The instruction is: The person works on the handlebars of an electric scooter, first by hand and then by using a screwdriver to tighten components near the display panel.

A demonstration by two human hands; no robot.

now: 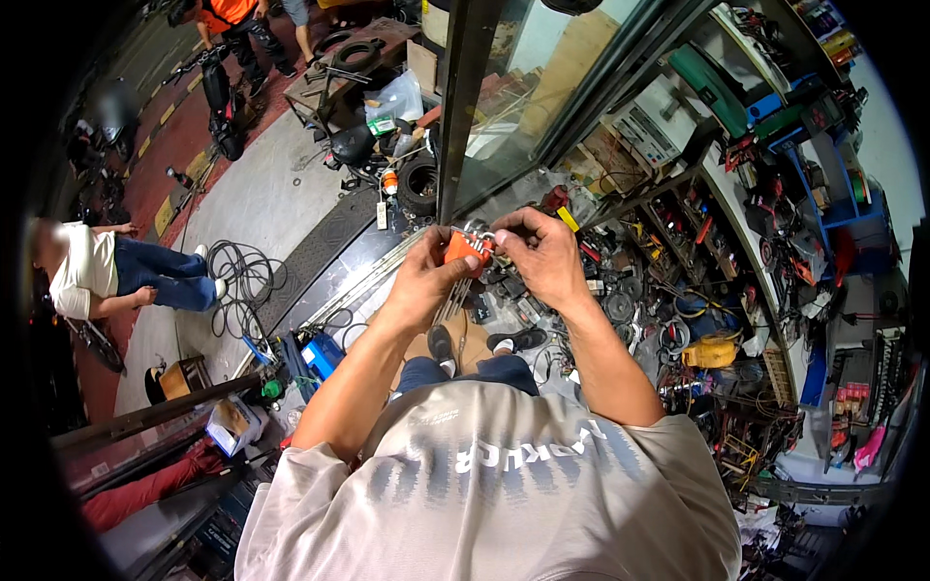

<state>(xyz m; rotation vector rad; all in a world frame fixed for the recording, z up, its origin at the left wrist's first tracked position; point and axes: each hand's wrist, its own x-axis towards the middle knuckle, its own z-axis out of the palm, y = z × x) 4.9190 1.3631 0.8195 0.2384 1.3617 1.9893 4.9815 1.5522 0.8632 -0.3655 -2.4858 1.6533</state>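
Note:
In front of my chest I hold an orange holder [465, 247] with a row of shiny metal hex keys [451, 303]; their long shafts hang below it. My left hand [426, 281] is closed round the holder's left side, thumb across its front. My right hand [544, 259] has its thumb and fingers pinched at the bent metal ends on the upper right. Whether one key is drawn out of the holder I cannot tell. Beneath the hands lie scattered metal parts [504, 290] on the floor.
A glass door frame [467, 107] stands just ahead. To the right are shelves of tools and parts [668, 232] and a yellow object [710, 351]. Coiled black cable [242, 281] lies at left, near a person in jeans [155, 271]. Tyres [419, 182] sit ahead.

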